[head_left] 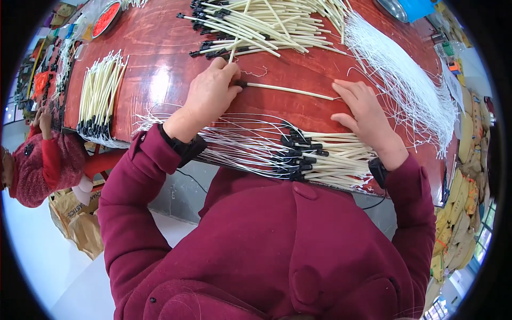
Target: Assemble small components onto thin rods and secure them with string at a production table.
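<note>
My left hand is closed, thumb and fingers pinching the black end of a pale rod. The rod lies nearly level across the middle of the red tabletop, pointing to my right and dipping slightly toward me. My right hand is open, fingers spread, just beside the rod's far tip; whether a fingertip touches a thread there, I cannot tell. Another pale rod runs up from my left knuckles to the heap, and I cannot tell if I am holding it too.

Beyond my hands lies that heap of rods, most of their black ends toward the left. To its right a thick sheaf of white strands fans out past my right hand. Along the near edge, between my forearms, rests a bundle of rods, with its black ends and white cords trailing left. Farther left sits a second bundle, black ends toward me. A dish of red pieces stands at the far left, and someone in a dark red vest is beyond the left edge.
</note>
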`<state>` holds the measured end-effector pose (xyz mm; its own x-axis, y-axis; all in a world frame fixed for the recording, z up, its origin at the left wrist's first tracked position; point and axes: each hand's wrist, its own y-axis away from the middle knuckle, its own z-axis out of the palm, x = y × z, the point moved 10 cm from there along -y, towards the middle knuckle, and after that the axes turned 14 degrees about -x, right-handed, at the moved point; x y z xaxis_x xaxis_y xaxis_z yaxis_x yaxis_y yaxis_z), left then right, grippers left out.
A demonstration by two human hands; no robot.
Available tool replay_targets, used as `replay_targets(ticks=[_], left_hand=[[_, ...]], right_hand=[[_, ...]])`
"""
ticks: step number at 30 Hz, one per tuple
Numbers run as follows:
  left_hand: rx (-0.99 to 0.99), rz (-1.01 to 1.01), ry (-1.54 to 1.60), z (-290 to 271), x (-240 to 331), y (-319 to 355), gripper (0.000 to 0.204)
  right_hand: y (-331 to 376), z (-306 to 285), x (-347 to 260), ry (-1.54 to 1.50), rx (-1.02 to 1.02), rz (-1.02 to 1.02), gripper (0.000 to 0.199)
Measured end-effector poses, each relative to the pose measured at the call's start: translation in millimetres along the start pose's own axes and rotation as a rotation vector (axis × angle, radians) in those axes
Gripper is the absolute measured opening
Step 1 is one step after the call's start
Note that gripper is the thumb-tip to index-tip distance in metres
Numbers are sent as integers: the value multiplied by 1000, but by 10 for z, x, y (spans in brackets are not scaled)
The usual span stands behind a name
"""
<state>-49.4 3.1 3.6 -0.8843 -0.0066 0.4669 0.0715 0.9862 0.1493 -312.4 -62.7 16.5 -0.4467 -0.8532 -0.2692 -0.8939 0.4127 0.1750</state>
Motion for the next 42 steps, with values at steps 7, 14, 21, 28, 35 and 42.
replay_targets(ticks=[7, 14, 21, 28, 35, 42], left_hand=[[-40, 154, 170, 139, 114, 12, 22], [-80, 111, 538, 94, 280, 56, 18], [-30, 107, 480, -123, 217, 216, 17], [104, -216, 381, -702, -1349, 842, 12], [-206, 36, 1041, -242, 819, 521, 39], [-312, -173, 820, -226, 297, 597, 23]], right_hand=[[-195, -23, -237, 78, 104, -111, 46], [-219, 18, -296, 91, 107, -159, 15], [3, -253, -330, 159, 223, -208, 8], [541, -544, -257, 147, 225, -143, 9], [476, -518, -520, 74, 220, -152, 9], [779, -733, -317, 148, 254, -78, 9]])
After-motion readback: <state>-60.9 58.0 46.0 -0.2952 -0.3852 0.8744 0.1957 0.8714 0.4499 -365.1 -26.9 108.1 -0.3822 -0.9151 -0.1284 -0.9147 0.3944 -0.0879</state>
